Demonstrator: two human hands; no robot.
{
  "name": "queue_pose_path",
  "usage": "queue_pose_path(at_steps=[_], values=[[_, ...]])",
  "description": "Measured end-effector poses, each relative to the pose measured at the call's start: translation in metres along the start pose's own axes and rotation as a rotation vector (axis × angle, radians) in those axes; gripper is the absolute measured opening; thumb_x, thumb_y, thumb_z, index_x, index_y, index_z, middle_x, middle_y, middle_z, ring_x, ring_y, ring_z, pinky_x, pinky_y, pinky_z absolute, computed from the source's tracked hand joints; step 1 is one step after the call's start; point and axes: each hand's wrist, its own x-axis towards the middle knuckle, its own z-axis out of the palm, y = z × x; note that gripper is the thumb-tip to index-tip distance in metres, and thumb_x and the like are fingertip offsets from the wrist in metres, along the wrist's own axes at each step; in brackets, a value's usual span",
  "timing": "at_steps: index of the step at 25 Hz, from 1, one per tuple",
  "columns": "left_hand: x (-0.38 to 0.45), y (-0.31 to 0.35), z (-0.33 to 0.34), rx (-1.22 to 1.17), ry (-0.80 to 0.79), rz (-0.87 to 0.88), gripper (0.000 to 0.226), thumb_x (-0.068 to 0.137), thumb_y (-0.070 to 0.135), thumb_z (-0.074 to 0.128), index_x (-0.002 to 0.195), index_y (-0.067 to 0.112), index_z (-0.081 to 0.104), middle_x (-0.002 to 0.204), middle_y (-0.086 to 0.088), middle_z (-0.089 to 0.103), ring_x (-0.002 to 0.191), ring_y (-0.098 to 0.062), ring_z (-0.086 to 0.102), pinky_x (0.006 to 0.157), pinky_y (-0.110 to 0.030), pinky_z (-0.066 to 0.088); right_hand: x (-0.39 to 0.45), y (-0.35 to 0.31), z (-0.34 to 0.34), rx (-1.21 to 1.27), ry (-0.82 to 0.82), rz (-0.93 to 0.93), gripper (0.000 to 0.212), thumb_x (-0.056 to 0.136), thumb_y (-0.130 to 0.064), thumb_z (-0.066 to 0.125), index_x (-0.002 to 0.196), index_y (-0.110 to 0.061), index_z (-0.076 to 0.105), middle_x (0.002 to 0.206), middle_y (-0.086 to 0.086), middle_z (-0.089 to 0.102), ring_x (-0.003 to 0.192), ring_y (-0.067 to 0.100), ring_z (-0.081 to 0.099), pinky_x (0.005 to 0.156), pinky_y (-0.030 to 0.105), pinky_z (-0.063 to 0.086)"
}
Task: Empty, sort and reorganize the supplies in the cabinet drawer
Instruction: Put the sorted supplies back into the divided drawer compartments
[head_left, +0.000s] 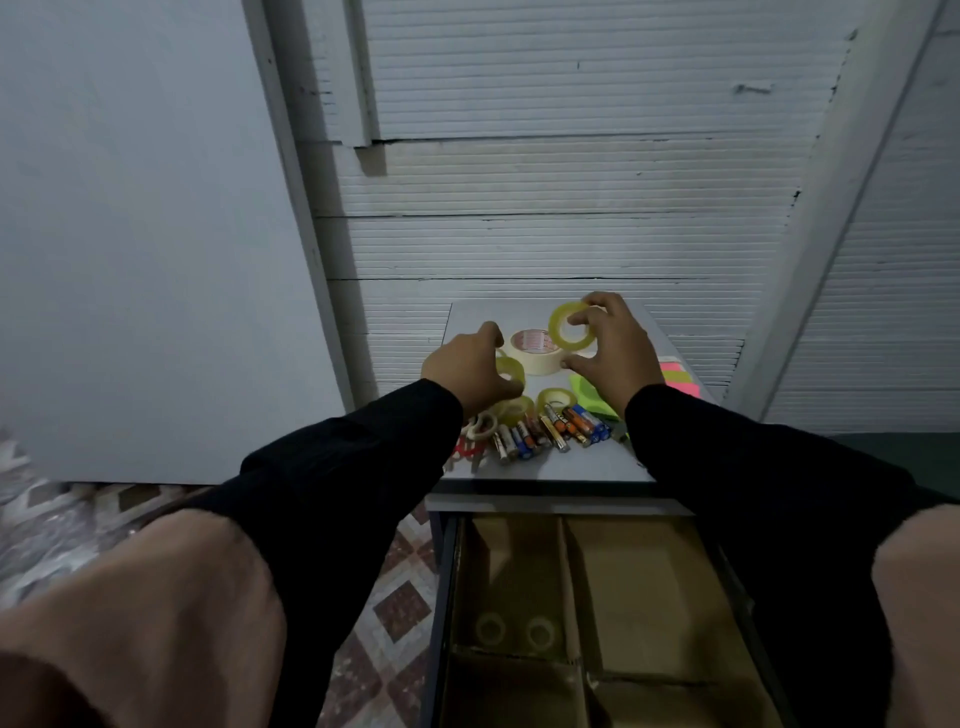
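On the grey cabinet top (587, 465) lie tape rolls and batteries. My right hand (613, 353) holds a large yellowish clear tape roll (571, 325) tilted above the top. My left hand (472, 366) grips a smaller clear tape roll (511, 370). A cream masking tape roll (532, 351) sits between my hands. Two more clear rolls (556, 399) lie nearer me, beside several batteries (550, 434). Below, the open drawer (649, 592) has cardboard dividers, and two clear tape rolls (514, 630) rest in its left compartment.
Neon green and pink sticky notes (675, 376) lie at the right of the cabinet top. Small white and red rings (475, 434) sit at its left edge. A ribbed white wall stands behind, with patterned floor tiles (400, 608) to the left.
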Motion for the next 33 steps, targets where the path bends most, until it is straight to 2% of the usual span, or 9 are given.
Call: queue_pose_path(at_steps=[3, 5, 8, 11, 13, 18, 21, 26, 33], values=[[-0.034, 0.003, -0.008, -0.005, 0.0, 0.009, 0.06, 0.081, 0.04, 0.067, 0.129, 0.016, 0.041, 0.118, -0.008, 0.059, 0.101, -0.025, 0.058, 0.069, -0.03, 0.042, -0.028, -0.016, -0.011, -0.043, 0.005, -0.077, 0.033, 0.076, -0.001, 0.069, 0.106, -0.007, 0.058, 0.131, 0.005, 0.046, 0.113, 0.03, 0.051, 0.095, 0.036, 0.041], [-0.054, 0.002, -0.007, -0.013, -0.008, 0.017, 0.06, 0.08, 0.041, 0.067, 0.129, 0.018, 0.041, 0.122, -0.006, 0.058, 0.102, -0.026, 0.058, 0.072, -0.03, 0.043, -0.047, -0.026, -0.015, -0.084, -0.044, -0.106, 0.031, 0.077, -0.004, 0.069, 0.105, -0.01, 0.056, 0.127, 0.004, 0.049, 0.111, 0.03, 0.051, 0.09, 0.035, 0.04], [-0.081, -0.004, 0.003, -0.019, -0.052, 0.021, 0.06, 0.079, 0.042, 0.068, 0.127, 0.018, 0.041, 0.119, -0.008, 0.061, 0.101, -0.028, 0.059, 0.075, -0.033, 0.046, -0.075, -0.038, -0.017, -0.146, -0.159, -0.101, 0.044, 0.077, -0.012, 0.069, 0.118, -0.014, 0.052, 0.122, 0.008, 0.054, 0.111, 0.032, 0.046, 0.086, 0.037, 0.039], [-0.106, -0.015, 0.021, -0.072, -0.149, 0.026, 0.061, 0.078, 0.038, 0.07, 0.128, 0.017, 0.042, 0.123, -0.008, 0.059, 0.106, -0.027, 0.058, 0.084, -0.037, 0.05, -0.107, -0.039, -0.005, -0.146, -0.311, -0.078, 0.066, 0.078, -0.013, 0.07, 0.137, -0.017, 0.04, 0.134, 0.01, 0.048, 0.125, 0.03, 0.037, 0.1, 0.037, 0.035], [-0.115, -0.024, 0.032, -0.097, -0.22, 0.028, 0.064, 0.079, 0.035, 0.071, 0.132, 0.017, 0.041, 0.128, -0.007, 0.057, 0.11, -0.026, 0.057, 0.086, -0.035, 0.048, -0.124, -0.035, 0.005, -0.133, -0.418, -0.095, 0.068, 0.084, -0.011, 0.066, 0.143, -0.019, 0.034, 0.143, 0.006, 0.042, 0.133, 0.027, 0.03, 0.108, 0.034, 0.029], [-0.126, -0.045, 0.058, -0.123, -0.379, -0.009, 0.067, 0.079, 0.033, 0.072, 0.136, 0.018, 0.039, 0.13, -0.008, 0.054, 0.109, -0.023, 0.057, 0.085, -0.03, 0.05, -0.147, -0.021, 0.042, -0.325, -0.773, -0.082, 0.062, 0.086, -0.017, 0.063, 0.141, -0.019, 0.036, 0.139, 0.006, 0.04, 0.126, 0.027, 0.036, 0.103, 0.034, 0.036], [-0.126, -0.058, 0.07, -0.061, -0.402, 0.001, 0.066, 0.08, 0.036, 0.07, 0.136, 0.016, 0.041, 0.135, -0.008, 0.047, 0.115, -0.024, 0.052, 0.094, -0.035, 0.047, -0.154, -0.012, 0.065, -0.397, -0.924, -0.034, 0.059, 0.081, -0.023, 0.069, 0.134, -0.017, 0.042, 0.136, 0.008, 0.043, 0.125, 0.026, 0.041, 0.104, 0.037, 0.037], [-0.127, -0.076, 0.081, -0.069, -0.389, -0.047, 0.064, 0.079, 0.034, 0.072, 0.133, 0.013, 0.045, 0.132, -0.01, 0.046, 0.115, -0.025, 0.05, 0.093, -0.032, 0.044, -0.167, 0.002, 0.09, -0.453, -1.011, -0.009, 0.062, 0.082, -0.018, 0.066, 0.137, -0.022, 0.036, 0.136, 0.006, 0.05, 0.127, 0.027, 0.044, 0.114, 0.048, 0.019], [-0.129, -0.088, 0.094, -0.126, -0.398, -0.06, 0.058, 0.079, 0.031, 0.072, 0.129, 0.013, 0.047, 0.126, -0.008, 0.056, 0.111, -0.023, 0.055, 0.093, -0.033, 0.048, -0.177, 0.008, 0.104, -0.646, -1.023, -0.062, 0.052, 0.086, -0.027, 0.061, 0.133, -0.021, 0.039, 0.139, 0.017, 0.043, 0.134, 0.036, 0.03, 0.113, 0.047, 0.017]])
